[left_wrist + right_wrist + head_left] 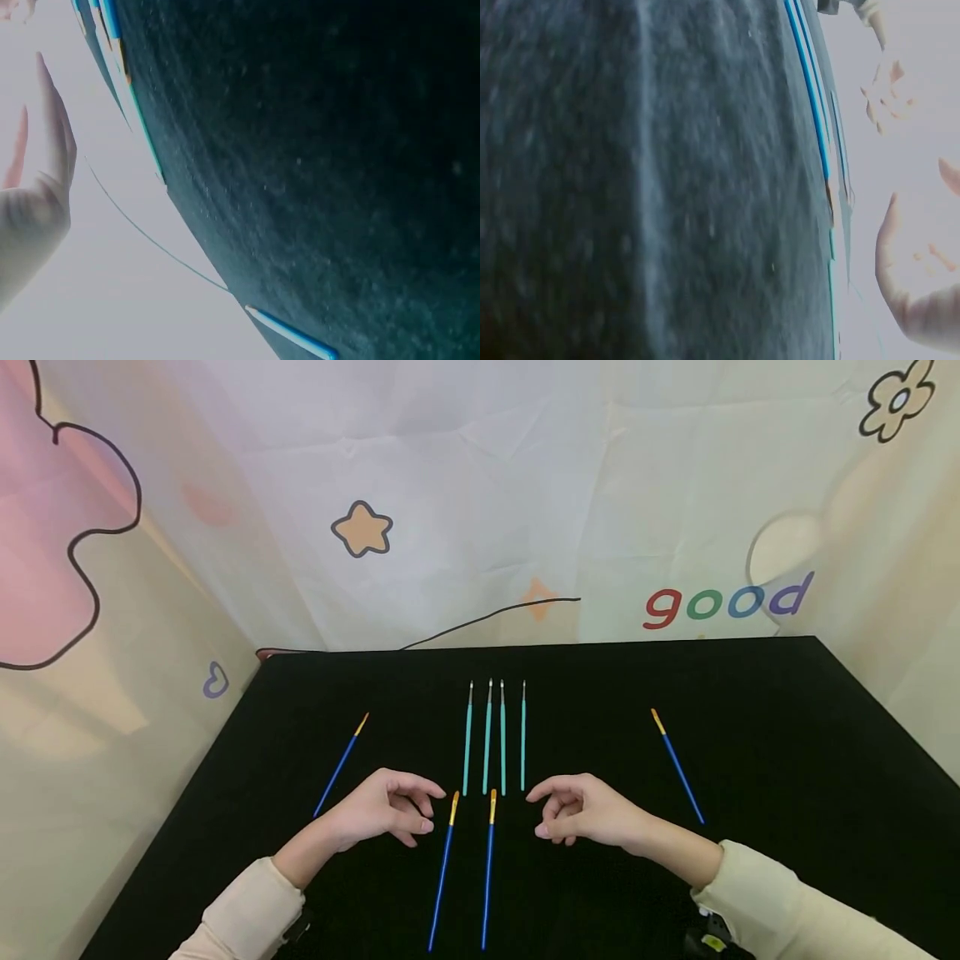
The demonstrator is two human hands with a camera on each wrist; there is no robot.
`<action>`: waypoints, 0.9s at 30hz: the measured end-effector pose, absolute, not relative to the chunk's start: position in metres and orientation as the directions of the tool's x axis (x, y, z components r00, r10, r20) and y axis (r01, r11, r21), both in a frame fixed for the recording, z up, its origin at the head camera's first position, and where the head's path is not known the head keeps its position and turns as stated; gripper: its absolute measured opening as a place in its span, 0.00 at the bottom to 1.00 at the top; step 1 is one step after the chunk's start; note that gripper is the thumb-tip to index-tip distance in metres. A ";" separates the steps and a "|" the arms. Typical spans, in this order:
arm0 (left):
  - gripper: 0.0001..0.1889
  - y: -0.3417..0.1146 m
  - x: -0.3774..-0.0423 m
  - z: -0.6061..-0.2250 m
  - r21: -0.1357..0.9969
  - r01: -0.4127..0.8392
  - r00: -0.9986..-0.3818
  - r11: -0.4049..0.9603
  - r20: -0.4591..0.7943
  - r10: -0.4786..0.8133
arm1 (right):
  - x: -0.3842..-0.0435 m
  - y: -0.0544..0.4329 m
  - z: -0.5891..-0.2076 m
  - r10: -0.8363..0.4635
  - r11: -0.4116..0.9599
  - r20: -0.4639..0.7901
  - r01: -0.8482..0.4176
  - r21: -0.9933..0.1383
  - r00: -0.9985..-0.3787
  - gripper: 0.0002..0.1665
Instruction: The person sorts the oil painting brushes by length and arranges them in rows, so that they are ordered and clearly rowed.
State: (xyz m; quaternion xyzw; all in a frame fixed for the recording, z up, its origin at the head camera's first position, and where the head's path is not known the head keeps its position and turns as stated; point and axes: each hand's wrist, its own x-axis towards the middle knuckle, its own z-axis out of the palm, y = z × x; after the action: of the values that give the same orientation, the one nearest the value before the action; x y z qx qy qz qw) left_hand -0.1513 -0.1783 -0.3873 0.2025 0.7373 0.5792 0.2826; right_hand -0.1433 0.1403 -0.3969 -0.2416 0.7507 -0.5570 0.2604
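My left hand (390, 806) hovers over the black table, fingers loosely bent and holding nothing. Opposite it, my right hand (581, 810) hangs in a similar relaxed pose, also holding nothing. Between them two blue paintbrushes (442, 885) (488, 885) lie with yellow ferrules pointing away from me; the left fingertips are close to one brush's tip. Just beyond, several teal paintbrushes (487, 747) lie side by side. In the left wrist view the hand (45, 180) is raised above the table surface, and the right wrist view shows the right hand (922, 285) likewise.
One more blue paintbrush (339, 772) lies slanted beyond the left forearm, and another (682, 777) slants on the right side. The black tabletop (600, 693) ends at a patterned cloth backdrop (480, 510), which also rises at both sides.
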 end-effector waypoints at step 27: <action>0.24 -0.205 -0.164 -0.385 0.969 -0.001 -0.821 0.245 -0.141 0.553 | -0.169 0.189 -0.391 -0.581 0.279 -0.100 -0.082 -0.957 -0.808 0.28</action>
State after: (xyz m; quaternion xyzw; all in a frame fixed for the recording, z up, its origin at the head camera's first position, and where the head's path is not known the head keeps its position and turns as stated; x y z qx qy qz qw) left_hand -0.1643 -0.2048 -0.3851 0.1833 0.7528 0.5864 0.2364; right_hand -0.1686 0.1892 -0.3912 -0.2160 0.7680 -0.5604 0.2225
